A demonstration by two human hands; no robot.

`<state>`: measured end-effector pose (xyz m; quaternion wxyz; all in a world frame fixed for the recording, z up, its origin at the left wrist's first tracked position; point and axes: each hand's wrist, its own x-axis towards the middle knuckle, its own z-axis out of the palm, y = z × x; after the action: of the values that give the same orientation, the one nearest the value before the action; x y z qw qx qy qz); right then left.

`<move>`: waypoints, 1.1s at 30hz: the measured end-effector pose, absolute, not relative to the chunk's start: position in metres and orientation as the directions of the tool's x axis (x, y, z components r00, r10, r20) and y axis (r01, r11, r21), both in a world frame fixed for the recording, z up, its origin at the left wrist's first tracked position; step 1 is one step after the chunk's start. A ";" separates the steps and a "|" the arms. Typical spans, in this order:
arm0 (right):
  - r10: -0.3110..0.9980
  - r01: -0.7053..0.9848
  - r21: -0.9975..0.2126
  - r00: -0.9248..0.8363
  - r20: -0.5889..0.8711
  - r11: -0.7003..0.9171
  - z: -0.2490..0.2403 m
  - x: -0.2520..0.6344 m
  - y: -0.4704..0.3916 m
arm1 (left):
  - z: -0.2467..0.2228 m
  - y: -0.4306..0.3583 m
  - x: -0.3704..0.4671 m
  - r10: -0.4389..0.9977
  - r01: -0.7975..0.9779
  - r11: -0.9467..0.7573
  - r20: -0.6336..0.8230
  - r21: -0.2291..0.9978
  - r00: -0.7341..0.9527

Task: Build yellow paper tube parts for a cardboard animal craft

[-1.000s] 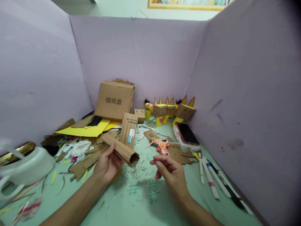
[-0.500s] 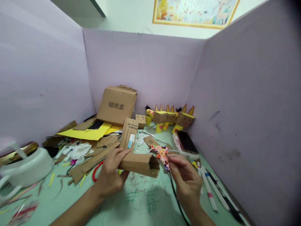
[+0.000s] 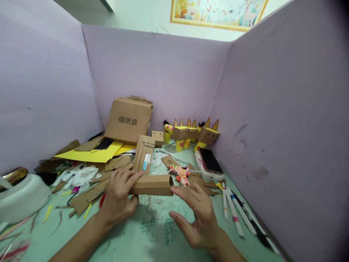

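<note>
Brown cardboard makes up the tube (image 3: 154, 185), held roughly level above the middle of the green table (image 3: 136, 242), its open end toward the right edge. From where I stand, the left hand (image 3: 120, 194) has its fingers wrapped over the tube's other end. The right hand (image 3: 195, 214) spreads thumb and fingers wide at the open end; whether a fingertip touches it I can't tell. By the table's far edge sit a box (image 3: 129, 122) and yellow figures (image 3: 180, 134); pens (image 3: 235, 213) lie along the right edge, a phone (image 3: 209, 161) near the far right corner.
</note>
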<state>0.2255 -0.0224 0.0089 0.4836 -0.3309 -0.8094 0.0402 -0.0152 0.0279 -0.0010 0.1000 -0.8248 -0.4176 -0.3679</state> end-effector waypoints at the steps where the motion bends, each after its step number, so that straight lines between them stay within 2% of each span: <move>1: 0.566 0.501 -0.376 -0.308 0.765 0.780 0.009 0.224 -0.022 | -0.001 0.028 -0.015 0.615 0.760 -0.635 0.689 0.142 0.385; 7: 0.547 0.507 -0.337 -0.349 0.761 0.793 0.006 0.217 -0.021 | 0.001 0.027 -0.018 0.605 0.729 -0.676 0.643 0.104 0.470; 12: 0.531 0.445 -0.346 -0.410 0.741 0.826 0.004 0.217 -0.021 | 0.004 0.028 -0.024 0.588 0.699 -0.709 0.630 0.098 0.508; 16: 0.661 0.357 -0.557 -0.423 0.620 0.750 -0.006 0.218 -0.023 | 0.005 0.029 -0.028 0.623 0.714 -0.691 0.595 0.114 0.508; 19: 0.770 0.302 -0.715 -0.363 0.525 0.630 -0.016 0.219 -0.023 | 0.003 0.031 -0.030 0.640 0.733 -0.671 0.585 0.110 0.498; 22: 0.848 0.224 -0.857 -0.393 0.355 0.463 -0.019 0.220 -0.021 | 0.000 0.032 -0.030 0.633 0.725 -0.681 0.580 0.102 0.512; 25: 0.866 0.116 -0.938 -0.435 0.247 0.326 -0.012 0.221 -0.018 | 0.002 0.031 -0.029 0.605 0.692 -0.714 0.590 0.104 0.535; 27: 0.864 0.020 -0.956 -0.434 0.255 0.293 -0.007 0.225 -0.013 | 0.007 0.028 -0.029 0.556 0.678 -0.727 0.672 0.107 0.490; 29: 0.877 -0.074 -0.958 -0.388 0.284 0.278 -0.003 0.231 -0.006 | 0.014 0.025 -0.032 0.519 0.691 -0.698 0.797 0.187 0.309; 30: 0.893 -0.118 -0.956 -0.340 0.294 0.270 -0.002 0.235 -0.001 | 0.018 0.024 -0.034 0.521 0.687 -0.666 0.841 0.293 0.146; 31: 0.915 -0.161 -0.952 -0.274 0.297 0.261 -0.001 0.240 0.003 | 0.021 0.024 -0.038 0.547 0.637 -0.625 0.835 0.450 -0.053; 32: 0.935 -0.202 -0.948 -0.207 0.289 0.248 -0.001 0.245 0.007 | 0.024 0.025 -0.041 0.602 0.519 -0.575 0.757 0.632 -0.254; 33: 0.951 -0.237 -0.944 -0.150 0.270 0.230 -0.001 0.250 0.010 | 0.026 0.026 -0.046 0.676 0.333 -0.513 0.611 0.792 -0.413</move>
<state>0.2500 0.0100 -0.0013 0.5639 -0.3275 -0.5451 0.5269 -0.0459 0.0265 0.0258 -0.1240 -0.5275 -0.4778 -0.6914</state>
